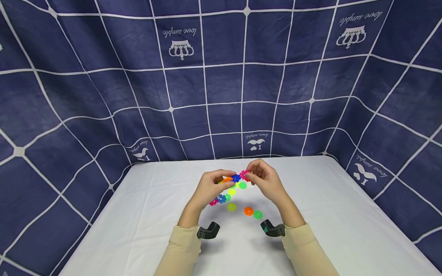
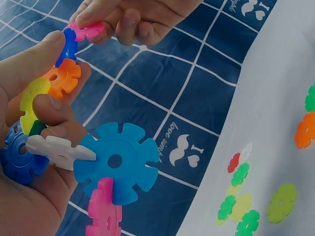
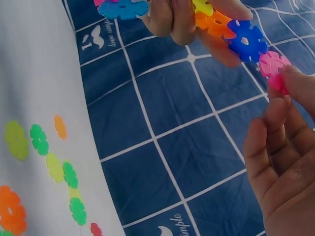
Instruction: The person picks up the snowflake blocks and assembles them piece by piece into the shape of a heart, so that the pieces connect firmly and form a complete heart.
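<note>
Disc chain (image 2: 61, 151), partly hidden, is pinched by left fingers (image 2: 48, 110) and, seemingly, right fingers (image 3: 278, 114).

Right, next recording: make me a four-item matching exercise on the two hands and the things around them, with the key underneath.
1. Right hand
2. Left hand
3. Chained orange disc
4. Tablecloth

A. Between a blue disc and a yellow disc
B. White, under the loose discs
C. Pinching the pink end of the chain
D. Fingers curled around part of the chain

Pairs: 1-C, 2-D, 3-A, 4-B
</note>
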A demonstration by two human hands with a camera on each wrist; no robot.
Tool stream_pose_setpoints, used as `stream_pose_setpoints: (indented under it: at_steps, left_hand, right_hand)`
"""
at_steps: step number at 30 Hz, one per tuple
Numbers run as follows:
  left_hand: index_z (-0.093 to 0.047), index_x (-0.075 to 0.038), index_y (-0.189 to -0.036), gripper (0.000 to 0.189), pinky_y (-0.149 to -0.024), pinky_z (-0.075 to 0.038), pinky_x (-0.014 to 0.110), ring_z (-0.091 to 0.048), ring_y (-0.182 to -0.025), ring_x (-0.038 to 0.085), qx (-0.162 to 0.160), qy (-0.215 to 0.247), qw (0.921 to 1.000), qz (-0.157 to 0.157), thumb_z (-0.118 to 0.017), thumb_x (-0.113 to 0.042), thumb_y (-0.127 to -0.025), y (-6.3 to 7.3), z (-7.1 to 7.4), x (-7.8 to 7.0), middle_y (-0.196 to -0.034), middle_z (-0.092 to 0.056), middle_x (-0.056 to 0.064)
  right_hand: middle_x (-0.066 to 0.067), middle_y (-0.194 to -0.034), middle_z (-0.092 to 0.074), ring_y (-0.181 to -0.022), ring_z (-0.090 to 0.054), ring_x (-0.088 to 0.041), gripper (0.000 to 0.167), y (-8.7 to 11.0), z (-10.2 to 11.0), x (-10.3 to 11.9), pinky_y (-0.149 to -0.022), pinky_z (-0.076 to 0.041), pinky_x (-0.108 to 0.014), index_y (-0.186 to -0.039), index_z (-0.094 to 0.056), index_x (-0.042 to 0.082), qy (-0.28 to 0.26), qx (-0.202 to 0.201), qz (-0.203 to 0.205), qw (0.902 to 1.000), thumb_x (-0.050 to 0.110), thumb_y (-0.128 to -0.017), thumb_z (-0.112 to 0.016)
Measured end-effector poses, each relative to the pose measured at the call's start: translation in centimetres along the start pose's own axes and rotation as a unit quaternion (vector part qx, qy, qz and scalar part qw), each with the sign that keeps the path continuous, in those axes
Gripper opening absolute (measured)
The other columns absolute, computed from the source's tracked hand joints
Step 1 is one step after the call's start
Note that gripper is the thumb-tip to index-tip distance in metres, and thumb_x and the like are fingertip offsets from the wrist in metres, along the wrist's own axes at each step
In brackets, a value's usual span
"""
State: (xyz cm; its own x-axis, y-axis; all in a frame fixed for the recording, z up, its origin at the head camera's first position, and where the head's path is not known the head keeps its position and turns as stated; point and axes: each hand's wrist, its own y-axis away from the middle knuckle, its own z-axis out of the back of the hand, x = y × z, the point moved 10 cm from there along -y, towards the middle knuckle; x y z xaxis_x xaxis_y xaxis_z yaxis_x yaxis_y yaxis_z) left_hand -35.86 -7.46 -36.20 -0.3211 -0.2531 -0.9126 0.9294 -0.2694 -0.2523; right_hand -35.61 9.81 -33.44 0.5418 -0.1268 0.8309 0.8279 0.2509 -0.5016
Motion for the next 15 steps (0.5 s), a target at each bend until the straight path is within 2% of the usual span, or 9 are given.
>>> stream_pose_setpoints:
  at_steps: [10,15]
  left_hand:
    - [-0.075,-0.017,-0.118,0.031,-0.061,-0.046,0.019,-0.056,-0.078,0.021,0.006,-0.006,1.0,-0.002,-0.078,-0.024,-0.088,0.0,-0.06,0.01,-0.106,-0.074,0.001]
    - [-0.076,-0.02,-0.116,0.028,-0.059,-0.045,0.019,-0.055,-0.076,0.021,0.008,-0.004,0.9999,-0.005,-0.077,-0.024,-0.088,-0.05,-0.05,0.04,-0.104,-0.074,0.0]
  right_hand:
    - [-0.016,-0.09,-0.063,-0.067,-0.057,-0.018,0.014,0.07,0.4,0.07,-0.063,-0.054,-0.022,-0.105,-0.059,0.004,0.018,-0.005,0.003,0.9998,0.007,-0.094,-0.068]
    - [-0.015,-0.089,-0.063,-0.066,-0.056,-0.017,0.014,0.04,0.31,0.08,-0.062,-0.054,-0.023,-0.104,-0.06,0.004,0.016,0.004,0.005,0.9999,0.007,-0.094,-0.068]
